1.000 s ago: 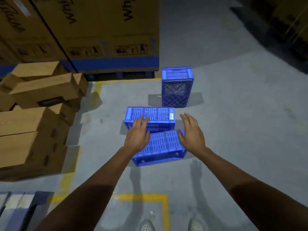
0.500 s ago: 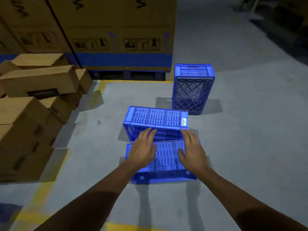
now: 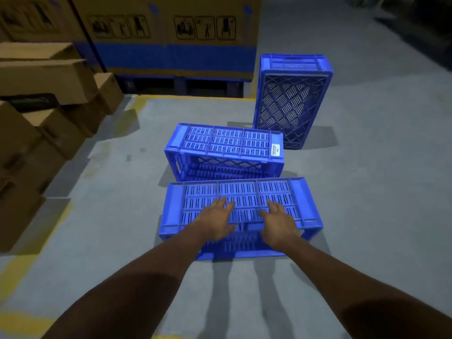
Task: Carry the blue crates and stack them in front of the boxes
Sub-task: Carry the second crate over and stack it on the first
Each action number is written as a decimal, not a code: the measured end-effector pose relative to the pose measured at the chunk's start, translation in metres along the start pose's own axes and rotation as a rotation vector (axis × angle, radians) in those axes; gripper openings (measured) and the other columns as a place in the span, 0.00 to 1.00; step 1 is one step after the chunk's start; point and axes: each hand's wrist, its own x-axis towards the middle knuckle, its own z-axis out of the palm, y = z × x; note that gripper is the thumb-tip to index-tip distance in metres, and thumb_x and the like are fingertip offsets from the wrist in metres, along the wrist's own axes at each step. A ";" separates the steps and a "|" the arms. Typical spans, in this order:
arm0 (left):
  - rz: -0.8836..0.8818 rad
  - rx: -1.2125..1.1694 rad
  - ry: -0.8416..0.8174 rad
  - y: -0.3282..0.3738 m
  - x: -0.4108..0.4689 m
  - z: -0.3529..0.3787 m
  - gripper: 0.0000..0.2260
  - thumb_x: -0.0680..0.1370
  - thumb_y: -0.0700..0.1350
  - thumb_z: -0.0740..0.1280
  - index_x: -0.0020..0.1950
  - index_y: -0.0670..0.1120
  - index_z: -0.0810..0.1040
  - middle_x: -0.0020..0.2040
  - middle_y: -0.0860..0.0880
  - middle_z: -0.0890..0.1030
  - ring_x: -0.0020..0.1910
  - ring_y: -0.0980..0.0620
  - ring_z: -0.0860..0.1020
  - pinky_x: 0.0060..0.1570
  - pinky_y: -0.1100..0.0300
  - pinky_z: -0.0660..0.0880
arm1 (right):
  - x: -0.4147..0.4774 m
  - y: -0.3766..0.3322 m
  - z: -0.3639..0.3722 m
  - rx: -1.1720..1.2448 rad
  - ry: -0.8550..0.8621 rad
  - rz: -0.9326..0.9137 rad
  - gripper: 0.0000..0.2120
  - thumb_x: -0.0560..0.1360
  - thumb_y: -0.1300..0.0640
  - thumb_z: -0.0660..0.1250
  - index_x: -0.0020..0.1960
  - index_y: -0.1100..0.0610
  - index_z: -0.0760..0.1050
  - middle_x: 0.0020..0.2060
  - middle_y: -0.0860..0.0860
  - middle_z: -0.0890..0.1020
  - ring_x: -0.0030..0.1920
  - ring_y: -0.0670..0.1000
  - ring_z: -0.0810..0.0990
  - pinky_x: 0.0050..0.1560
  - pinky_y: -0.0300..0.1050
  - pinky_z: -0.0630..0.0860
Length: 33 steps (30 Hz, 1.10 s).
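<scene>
Three blue crates sit on the grey floor (image 3: 367, 192), none of them stacked. The nearest crate (image 3: 244, 189) lies with a slotted face turned up, and both hands are on that face, side by side near its front edge. The left hand (image 3: 216, 220) and the right hand (image 3: 278, 221) lie flat, palms down. The fingers (image 3: 221, 203) are stretched out and a little apart, not curled round any edge or handle.

Just behind it lies the middle crate (image 3: 227, 140), also slotted face up, with a white label (image 3: 276, 150) at its right end; whether the two crates touch is hard to tell. Further back and to the right the third crate (image 3: 291, 104) stands on end, apart from the others (its latticed base faces the camera).

Behind the crates are the large cardboard boxes (image 3: 171, 33) with a blue band along the bottom, raised on a dark pallet (image 3: 181, 81). A yellow line (image 3: 190, 97) runs along the floor in front of it. Smaller brown cartons (image 3: 44, 77) are piled at the left.
</scene>
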 end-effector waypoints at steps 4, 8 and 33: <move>-0.036 0.103 -0.107 -0.003 0.006 0.031 0.38 0.76 0.63 0.66 0.78 0.47 0.55 0.75 0.41 0.61 0.71 0.38 0.64 0.65 0.42 0.69 | 0.007 0.008 0.024 -0.007 -0.221 -0.059 0.36 0.76 0.58 0.68 0.78 0.54 0.53 0.78 0.56 0.52 0.77 0.58 0.53 0.70 0.58 0.64; -0.034 0.219 -0.017 -0.002 0.006 0.043 0.35 0.74 0.59 0.70 0.75 0.49 0.59 0.74 0.41 0.59 0.69 0.36 0.63 0.61 0.38 0.70 | 0.003 0.015 0.037 -0.028 -0.141 -0.055 0.38 0.74 0.61 0.68 0.78 0.51 0.52 0.73 0.55 0.62 0.73 0.59 0.60 0.67 0.62 0.65; -1.059 -1.774 0.285 0.168 -0.077 -0.104 0.26 0.78 0.51 0.59 0.73 0.39 0.63 0.68 0.37 0.71 0.65 0.35 0.72 0.64 0.42 0.71 | -0.153 -0.021 -0.128 0.165 0.053 0.270 0.17 0.75 0.58 0.65 0.63 0.57 0.69 0.59 0.57 0.75 0.63 0.59 0.74 0.55 0.56 0.74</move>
